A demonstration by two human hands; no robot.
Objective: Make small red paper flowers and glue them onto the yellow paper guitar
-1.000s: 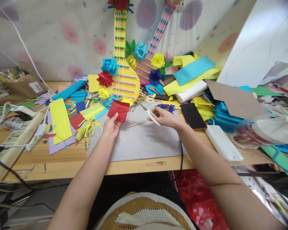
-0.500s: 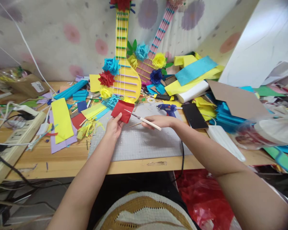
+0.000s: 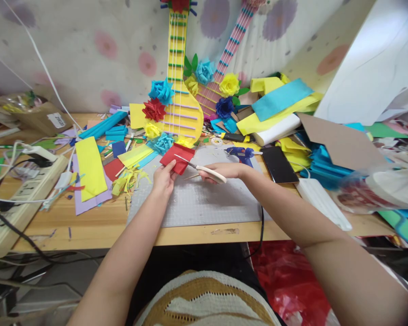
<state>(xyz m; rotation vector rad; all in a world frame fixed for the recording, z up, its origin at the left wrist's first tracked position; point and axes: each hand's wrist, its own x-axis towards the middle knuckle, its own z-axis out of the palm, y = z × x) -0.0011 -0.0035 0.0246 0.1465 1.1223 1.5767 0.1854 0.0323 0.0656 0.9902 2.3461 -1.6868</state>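
Note:
My left hand (image 3: 165, 177) pinches a red piece of paper (image 3: 177, 158) by its lower left edge, above the grey cutting mat (image 3: 204, 208). White-handled scissors (image 3: 209, 173) are in my right hand (image 3: 221, 171), their blades pointing left across the red paper. A thin stick (image 3: 191, 176) also juts from under my right fingers; how it is held is hidden. Just behind my right hand lies a blue glue gun (image 3: 240, 154). Beyond the red paper stands a yellow paper guitar (image 3: 187, 106) with paper flowers on its left side.
A pink paper guitar (image 3: 231, 45) leans against the patterned curtain. To the right lie a black phone (image 3: 279, 164), a white power bank-like block (image 3: 323, 203) and stacked coloured paper (image 3: 282, 102). Yellow sheets (image 3: 90, 170), scraps and a power strip (image 3: 27, 199) fill the left.
The view has shifted slightly, so everything sits a little further right. The scissors have turned a little and their handle loop shows wider. Both hands keep their holds.

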